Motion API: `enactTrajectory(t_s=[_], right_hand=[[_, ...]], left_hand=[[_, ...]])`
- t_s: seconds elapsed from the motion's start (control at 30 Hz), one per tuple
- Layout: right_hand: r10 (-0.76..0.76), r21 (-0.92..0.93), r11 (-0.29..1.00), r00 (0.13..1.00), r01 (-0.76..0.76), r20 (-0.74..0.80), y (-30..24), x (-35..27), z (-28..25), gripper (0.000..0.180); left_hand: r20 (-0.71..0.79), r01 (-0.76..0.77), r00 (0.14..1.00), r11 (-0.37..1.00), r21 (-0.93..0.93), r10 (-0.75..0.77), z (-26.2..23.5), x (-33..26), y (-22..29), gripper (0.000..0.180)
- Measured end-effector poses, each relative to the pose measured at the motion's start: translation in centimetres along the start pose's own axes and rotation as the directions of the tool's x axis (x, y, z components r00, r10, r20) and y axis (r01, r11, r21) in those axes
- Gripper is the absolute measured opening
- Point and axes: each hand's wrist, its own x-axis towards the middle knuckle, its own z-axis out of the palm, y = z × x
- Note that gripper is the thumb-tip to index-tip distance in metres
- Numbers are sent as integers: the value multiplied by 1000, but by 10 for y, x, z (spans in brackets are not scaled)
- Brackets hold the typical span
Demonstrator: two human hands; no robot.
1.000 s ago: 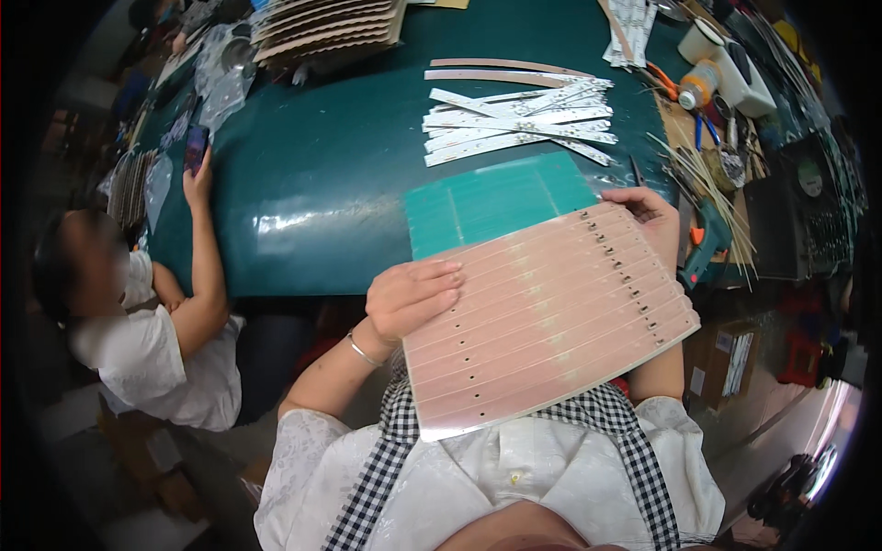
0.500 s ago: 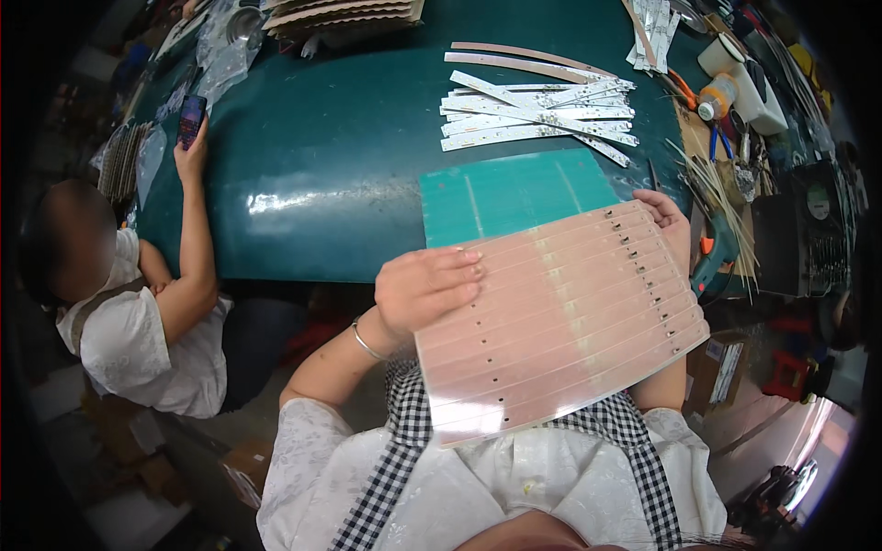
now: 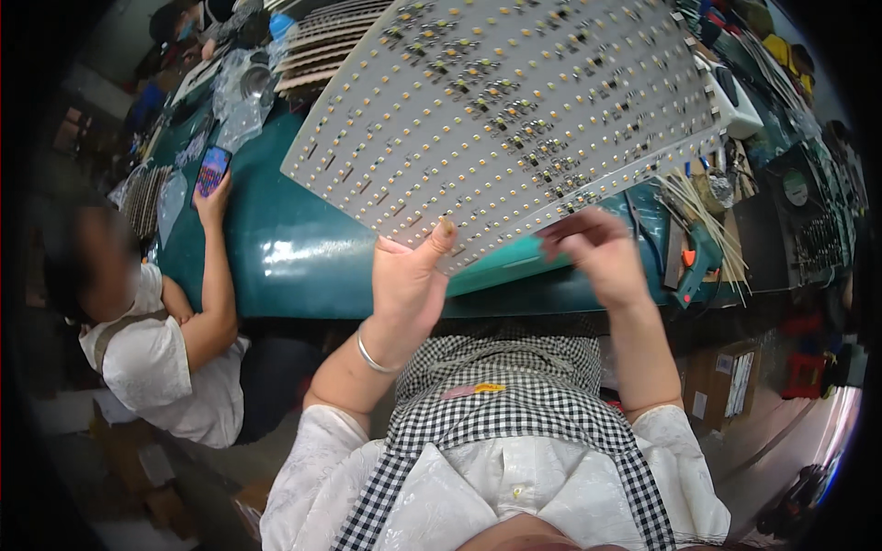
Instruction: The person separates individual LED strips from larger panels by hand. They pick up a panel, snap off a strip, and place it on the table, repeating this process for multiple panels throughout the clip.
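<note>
A large whitish LED circuit board panel (image 3: 496, 110) stands tilted up in front of me, its face covered with rows of small yellowish LEDs and dark components. My left hand (image 3: 409, 275) grips its lower corner, thumb on the face and fingers behind. Close to the panel's lower right edge is my right hand (image 3: 606, 257), fingers bent and smeared by motion; whether it touches the panel is unclear. Beneath the panel, part of a green board (image 3: 510, 266) shows at the table's front edge. The panel hides the middle of the table.
On the dark green table (image 3: 312, 248), a stack of brown boards (image 3: 331, 41) sits at the back. To the right lie a green glue gun (image 3: 700, 262), thin pale sticks (image 3: 703, 216) and a white container (image 3: 738, 106). At left, a seated person (image 3: 165, 340) holds a phone (image 3: 211, 173).
The panel has been raised and turned from its pinkish side to its LED side. My left hand has shifted to its lower corner; my right hand has come off the far right edge toward me.
</note>
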Motion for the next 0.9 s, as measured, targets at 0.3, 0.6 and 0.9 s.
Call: enactTrajectory(t_s=[0.3, 0.6, 0.9], right_hand=[[-260, -286, 940, 932, 185, -252, 15, 9, 57, 20], [-47, -90, 996, 939, 17, -342, 27, 27, 59, 28], [477, 493, 793, 868, -358, -137, 25, 90, 6, 24]], left_hand=[[-65, -166, 983, 984, 63, 170, 12, -5, -46, 32], [-118, -468, 837, 810, 353, 534, 13, 11, -67, 20], [-195, -468, 850, 871, 148, 489, -3, 21, 5, 23]])
